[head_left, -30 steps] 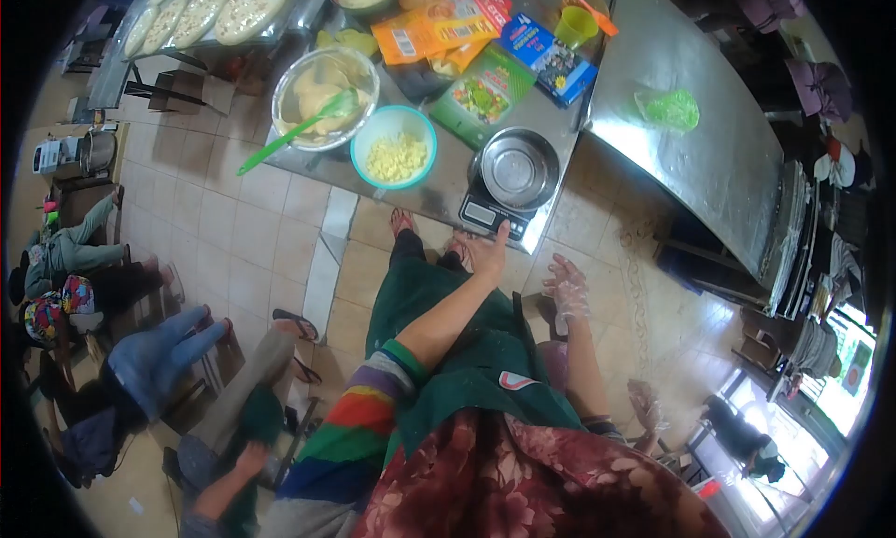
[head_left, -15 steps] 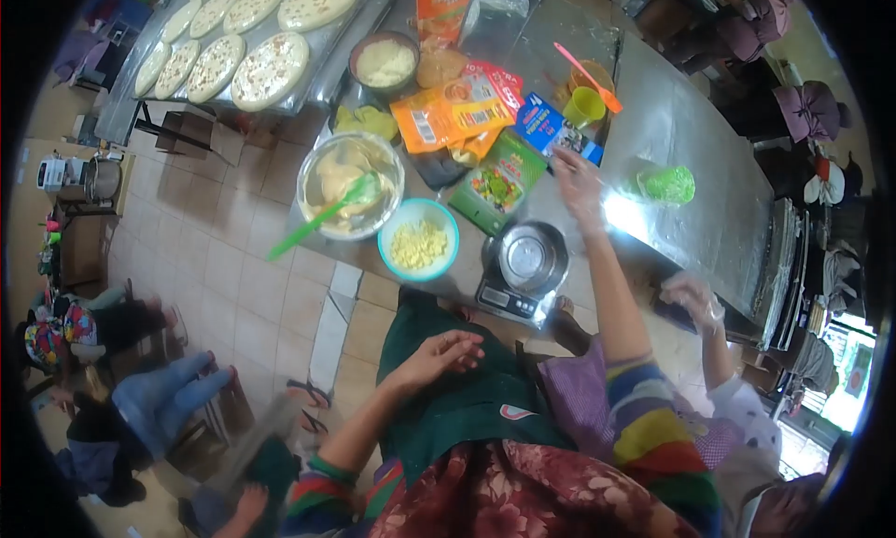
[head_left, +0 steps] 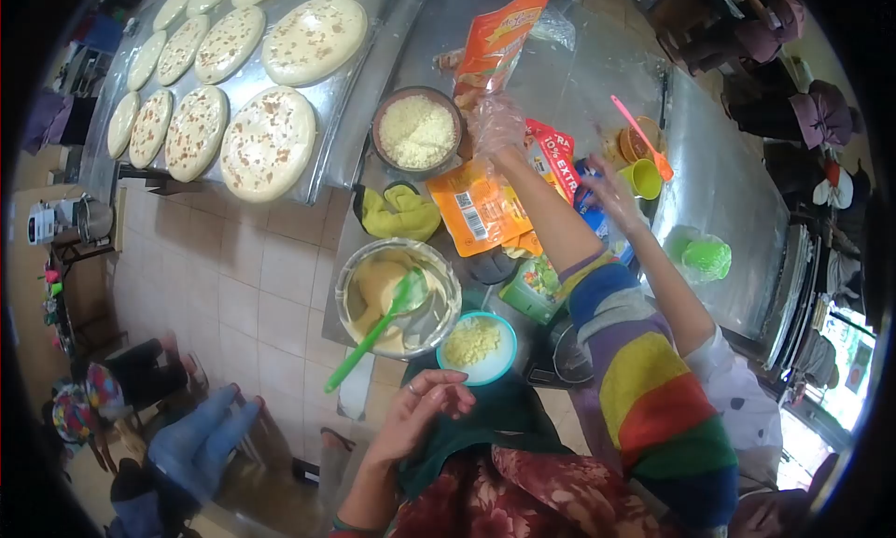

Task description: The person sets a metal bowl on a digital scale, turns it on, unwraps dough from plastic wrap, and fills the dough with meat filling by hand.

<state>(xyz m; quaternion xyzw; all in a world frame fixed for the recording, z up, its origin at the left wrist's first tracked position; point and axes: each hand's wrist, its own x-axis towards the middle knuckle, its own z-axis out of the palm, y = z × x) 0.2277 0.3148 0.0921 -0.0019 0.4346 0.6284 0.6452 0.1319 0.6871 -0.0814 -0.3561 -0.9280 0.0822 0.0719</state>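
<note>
My right hand (head_left: 495,132), in a clear plastic glove, reaches across the table to the base of an orange pouch (head_left: 499,39), beside a dark bowl of grated cheese (head_left: 417,132). Its fingers are partly hidden, so I cannot tell whether it grips the pouch. My bare left hand (head_left: 427,409) hovers near my apron, fingers loosely bent and apart, holding nothing. Just beyond it are a turquoise-rimmed bowl of pale yellow pieces (head_left: 474,344) and a metal bowl of creamy mixture (head_left: 439,281) with a green spatula (head_left: 373,337) resting in it.
A co-worker's hand (head_left: 611,193) is beside my right forearm, near an orange packet (head_left: 471,211), a red packet (head_left: 551,151) and a green cup (head_left: 642,179). Round topped doughs (head_left: 271,141) lie on the left table. A metal pan on a scale (head_left: 569,351) is partly behind my sleeve.
My right hand has moved forward and left toward the orange pouch. A co-worker's hand has come in over the packets. The view has shifted, and my left hand stays low, fingers loose.
</note>
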